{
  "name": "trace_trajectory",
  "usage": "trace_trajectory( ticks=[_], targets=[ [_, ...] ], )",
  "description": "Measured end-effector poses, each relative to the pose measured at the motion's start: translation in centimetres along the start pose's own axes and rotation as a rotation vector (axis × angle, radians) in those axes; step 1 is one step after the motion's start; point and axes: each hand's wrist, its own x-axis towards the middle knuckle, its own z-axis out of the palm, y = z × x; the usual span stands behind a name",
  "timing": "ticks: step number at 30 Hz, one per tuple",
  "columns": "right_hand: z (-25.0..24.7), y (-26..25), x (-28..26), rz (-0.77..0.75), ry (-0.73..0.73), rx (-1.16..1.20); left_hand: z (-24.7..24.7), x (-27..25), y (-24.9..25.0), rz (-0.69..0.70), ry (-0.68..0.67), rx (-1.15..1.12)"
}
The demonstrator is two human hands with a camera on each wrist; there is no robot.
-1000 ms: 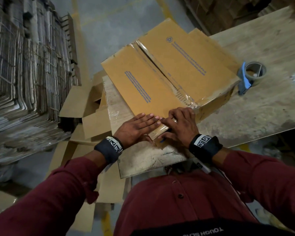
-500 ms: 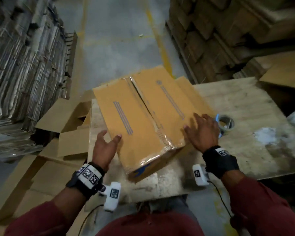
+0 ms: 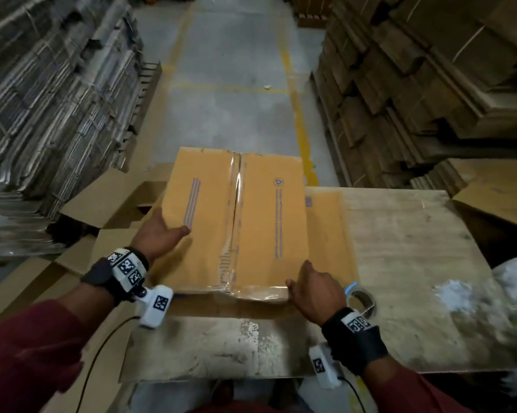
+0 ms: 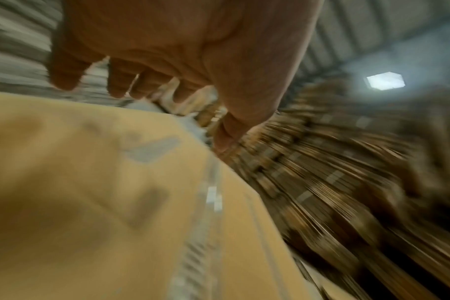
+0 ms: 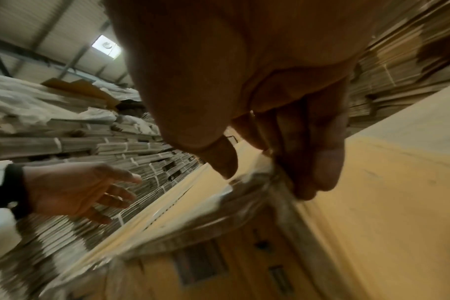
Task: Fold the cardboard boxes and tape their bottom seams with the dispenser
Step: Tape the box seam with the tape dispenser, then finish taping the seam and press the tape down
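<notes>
Since clear tape already runs the length of the centre seam and wraps over the near edge, the bottom of the cardboard box [image 3: 236, 222] is judged sealed, and what remains for it is only to be lifted or turned off the worktable [image 3: 400, 248]; further boxes are presumably to be folded from the flat stock stacked on both sides. The box lies bottom up on the left part of the table, its far end overhanging the far table edge. The left hand [image 3: 159, 234] is laid against the box's left side with fingers spread and relaxed, the thumb resting on the top panel; no grip is closed. The right hand [image 3: 314, 290] is set at the near right corner, its fingers loosely extended against the side wall and the taped edge, nothing being pinched. The tape dispenser [image 3: 360, 296] is left on the table just beside the right wrist, partly hidden by it, so it could be knocked if the box is swung rightward. Open room is seen on the bare right half of the table and along the floor aisle [image 3: 236, 84] beyond; to the left, opened cartons [image 3: 108, 204] crowd the table edge.
</notes>
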Motion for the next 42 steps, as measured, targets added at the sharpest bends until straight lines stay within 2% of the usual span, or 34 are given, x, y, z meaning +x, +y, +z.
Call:
trace_trajectory(
  ticks=[3, 5, 7, 10, 12, 14, 16, 20, 23, 26, 29, 33, 36, 39, 42],
  targets=[
    [-0.3, 2.0, 0.0, -0.086, -0.032, 0.287, 3.0, -2.6, 4.6, 0.220, 0.102, 0.223],
    [-0.8, 5.7, 1.1, -0.035, -0.043, 0.396, 7.4, -4.4, 7.3, 0.343, 0.039, 0.287],
    [-0.8, 9.7, 2.5, 0.006, -0.097, 0.201, 12.7, -5.8, 9.8, 0.386, -0.045, 0.407],
    [0.3, 13.4, 4.3, -0.125, -0.266, -0.199, 19.9, -7.0, 13.3, 0.378, -0.130, 0.616],
    [1.0, 14.2, 5.1, -0.151, -0.336, -0.294, 23.2, -7.2, 14.6, 0.311, -0.122, 0.667],
    [1.0, 15.2, 5.8, -0.139, -0.331, -0.321, 24.9, -6.9, 14.6, 0.238, -0.099, 0.674],
    [0.8, 17.0, 6.1, -0.087, -0.296, -0.296, 25.7, -6.6, 13.9, 0.206, -0.088, 0.702],
    [0.1, 23.2, 6.1, 0.198, -0.184, -0.092, 26.2, -6.6, 13.5, 0.218, -0.068, 0.706],
    [-0.3, 27.3, 6.7, 0.350, -0.118, -0.016, 26.0, -6.6, 13.2, 0.238, -0.068, 0.729],
    [-0.6, 28.6, 8.0, 0.449, -0.133, 0.043, 25.0, -6.0, 12.8, 0.255, -0.079, 0.732],
    [-1.6, 26.3, 9.1, 0.397, -0.108, -0.011, 22.5, -4.9, 11.4, 0.301, -0.095, 0.753],
    [-3.9, 18.8, 11.7, 0.160, 0.027, 0.003, 16.3, -3.6, 6.9, 0.389, -0.162, 0.803],
    [-5.0, 11.7, 14.9, -0.042, 0.060, 0.161, 10.6, -3.5, 3.0, 0.389, -0.215, 0.772],
    [-6.5, 3.7, 17.2, -0.220, 0.075, 0.382, 6.1, -4.4, -1.9, 0.479, -0.262, 0.756],
    [-7.5, -3.2, 18.5, -0.236, 0.014, 0.549, 3.1, -6.1, -7.1, 0.601, -0.285, 0.740]
  ],
)
